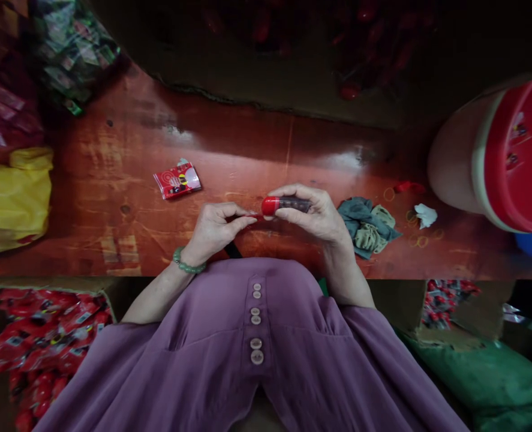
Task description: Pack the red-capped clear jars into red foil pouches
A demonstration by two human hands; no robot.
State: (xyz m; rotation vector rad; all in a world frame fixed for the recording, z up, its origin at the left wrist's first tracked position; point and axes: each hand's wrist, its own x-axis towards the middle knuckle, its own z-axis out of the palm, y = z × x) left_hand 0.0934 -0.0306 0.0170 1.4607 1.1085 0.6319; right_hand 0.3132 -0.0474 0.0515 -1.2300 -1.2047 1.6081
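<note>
My right hand (320,213) is closed round a small dark tube with a red cap (280,204), held level just above the reddish wooden table (113,198). The red cap points left, toward my left hand (216,228). My left hand's thumb and forefinger are pinched together right beside the cap; whatever they pinch is too small to make out. A green bead bracelet (185,264) circles my left wrist. Both hands hover over the table's near edge, in front of my purple buttoned shirt.
A red sachet (177,180) lies left of my hands. A crumpled green-grey cloth (368,227), rubber bands (416,240) and a white scrap (426,214) lie to the right. A big jar with a red lid (495,159) is far right. Yellow bag (11,195) left; red packets (41,342) below.
</note>
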